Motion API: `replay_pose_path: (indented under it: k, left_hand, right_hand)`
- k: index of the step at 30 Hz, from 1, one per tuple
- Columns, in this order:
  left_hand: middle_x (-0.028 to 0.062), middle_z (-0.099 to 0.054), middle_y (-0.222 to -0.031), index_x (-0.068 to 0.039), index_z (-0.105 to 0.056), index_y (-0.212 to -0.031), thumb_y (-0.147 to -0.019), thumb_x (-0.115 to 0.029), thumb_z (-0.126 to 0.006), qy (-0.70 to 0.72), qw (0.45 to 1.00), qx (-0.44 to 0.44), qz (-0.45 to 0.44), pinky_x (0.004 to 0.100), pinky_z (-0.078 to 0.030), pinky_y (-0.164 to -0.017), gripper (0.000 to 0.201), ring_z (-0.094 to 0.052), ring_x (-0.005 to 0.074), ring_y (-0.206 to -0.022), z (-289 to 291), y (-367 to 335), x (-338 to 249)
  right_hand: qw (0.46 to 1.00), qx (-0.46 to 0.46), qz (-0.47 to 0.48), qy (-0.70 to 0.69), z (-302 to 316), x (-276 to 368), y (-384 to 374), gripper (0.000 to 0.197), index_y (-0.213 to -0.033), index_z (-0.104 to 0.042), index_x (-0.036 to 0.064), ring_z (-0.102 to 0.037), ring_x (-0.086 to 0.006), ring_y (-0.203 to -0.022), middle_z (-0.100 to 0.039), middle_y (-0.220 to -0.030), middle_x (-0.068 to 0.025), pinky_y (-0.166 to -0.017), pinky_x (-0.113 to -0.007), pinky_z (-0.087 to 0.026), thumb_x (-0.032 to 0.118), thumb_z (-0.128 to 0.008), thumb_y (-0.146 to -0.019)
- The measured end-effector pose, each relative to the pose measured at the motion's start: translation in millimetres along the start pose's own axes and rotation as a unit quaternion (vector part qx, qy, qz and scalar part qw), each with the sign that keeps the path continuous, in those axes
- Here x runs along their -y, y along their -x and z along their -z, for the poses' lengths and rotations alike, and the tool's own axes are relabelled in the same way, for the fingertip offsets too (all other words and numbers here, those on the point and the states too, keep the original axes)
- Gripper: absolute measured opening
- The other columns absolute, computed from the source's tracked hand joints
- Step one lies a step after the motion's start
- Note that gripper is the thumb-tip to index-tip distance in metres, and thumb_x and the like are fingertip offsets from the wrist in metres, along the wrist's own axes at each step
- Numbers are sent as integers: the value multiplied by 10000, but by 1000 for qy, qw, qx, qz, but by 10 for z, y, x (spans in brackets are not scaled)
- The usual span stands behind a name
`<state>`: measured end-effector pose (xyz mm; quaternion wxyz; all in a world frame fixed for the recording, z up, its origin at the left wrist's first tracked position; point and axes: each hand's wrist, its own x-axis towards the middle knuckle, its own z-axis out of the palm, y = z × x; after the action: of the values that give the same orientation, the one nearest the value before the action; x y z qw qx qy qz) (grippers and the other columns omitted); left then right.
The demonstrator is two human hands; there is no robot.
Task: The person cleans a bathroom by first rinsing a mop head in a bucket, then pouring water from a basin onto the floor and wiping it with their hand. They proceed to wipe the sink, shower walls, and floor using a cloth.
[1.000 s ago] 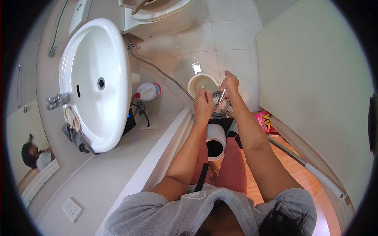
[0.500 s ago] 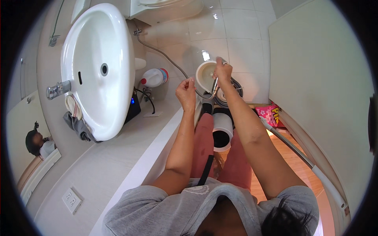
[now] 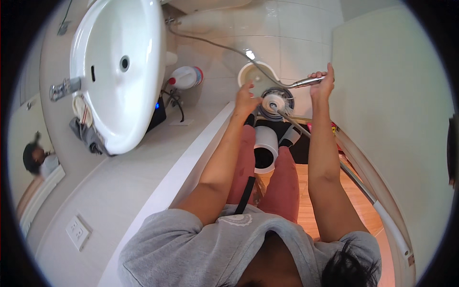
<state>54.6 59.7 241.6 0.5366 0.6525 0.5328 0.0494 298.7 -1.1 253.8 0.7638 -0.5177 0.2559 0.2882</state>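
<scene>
My right hand (image 3: pixel 324 87) is wrapped round a silver hand sprayer (image 3: pixel 303 83), held to the right above the floor. A metal hose (image 3: pixel 215 45) runs from it to the wall valve at the back. My left hand (image 3: pixel 245 102) has its fingers apart and holds nothing; it hovers at the near left rim of a cream bucket (image 3: pixel 241 75). Just right of that hand lies a round mop head (image 3: pixel 274 102) with grey strands round a white hub. Its pole (image 3: pixel 354 177) slants down to the lower right.
A white sink (image 3: pixel 154 81) juts out at left, a bottle with a red cap (image 3: pixel 184 77) below it. Between my legs a white cylinder (image 3: pixel 266 143) lies or stands. A pale door panel (image 3: pixel 382 110) borders the right side; white tiles (image 3: pixel 306 28) cover the floor.
My right hand has carried the sprayer from above the bucket to the right. My left hand has moved right and slightly nearer the bucket, its fingers now spread. The mop head is uncovered.
</scene>
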Motion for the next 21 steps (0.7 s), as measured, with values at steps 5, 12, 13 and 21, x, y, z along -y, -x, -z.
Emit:
replay_pose_path:
  k: [5,12,13,21]
  left_hand:
    - [209,-503,-1245,9,-374,-1321,-645,-174,-742,-117,993,7,-27,348,-488,-807,791,-610,278,-919,-136,-106,44]
    - [222,-578,-1076,67,-450,-1201,-863,-296,-551,414,861,-53,290,373,-505,-788,506,-618,297,-874,40,-113,122]
    - [183,-601,-955,48,-501,-1118,-931,-309,-459,514,792,-76,321,361,-512,-795,406,-614,280,-868,88,-126,28]
    - [96,-629,-859,18,-583,-952,-892,-156,-497,559,781,58,272,319,-518,-725,203,-611,190,-778,656,-385,551]
  right_hand:
    - [994,76,-51,62,100,-269,133,186,-911,-485,44,-592,-259,-861,-606,-985,-164,-705,-392,-496,213,-557,-876]
    - [953,268,-44,130,-212,-827,1082,272,-1066,-528,15,-569,-131,-859,-611,-971,-97,-778,-273,-458,220,-565,-890]
    - [943,270,-26,194,-208,-942,1111,269,-1051,-547,26,-554,-97,-852,-600,-920,-43,-760,-243,-445,242,-569,-893]
    - [888,337,33,311,-151,-1771,1519,276,-984,-556,20,-546,-124,-860,-586,-902,-54,-766,-261,-441,255,-623,-856]
